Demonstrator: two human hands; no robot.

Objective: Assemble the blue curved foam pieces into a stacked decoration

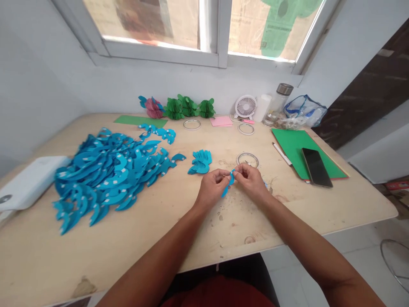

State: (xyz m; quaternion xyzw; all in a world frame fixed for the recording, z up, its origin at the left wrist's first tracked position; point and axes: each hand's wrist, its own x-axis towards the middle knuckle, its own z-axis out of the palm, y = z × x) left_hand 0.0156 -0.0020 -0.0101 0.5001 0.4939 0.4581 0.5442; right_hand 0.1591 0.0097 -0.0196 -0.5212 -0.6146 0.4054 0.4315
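Between my two hands is a small curved blue paper piece, held just above the table. My left hand pinches it from the left. My right hand is closed on its upper right end. Just beyond my left hand sits a stack of folded blue paper pieces. A roll of tape lies behind my right hand. To the left spreads a large pile of curved blue paper pieces dotted with small white squares. A bit of blue shows beside my right hand, mostly hidden.
Green paper flowers and a pink one line the wall. A fan, glass bottle and clear bag stand at the back right. A phone rests on green sheets beside a pen. A white box is at left.
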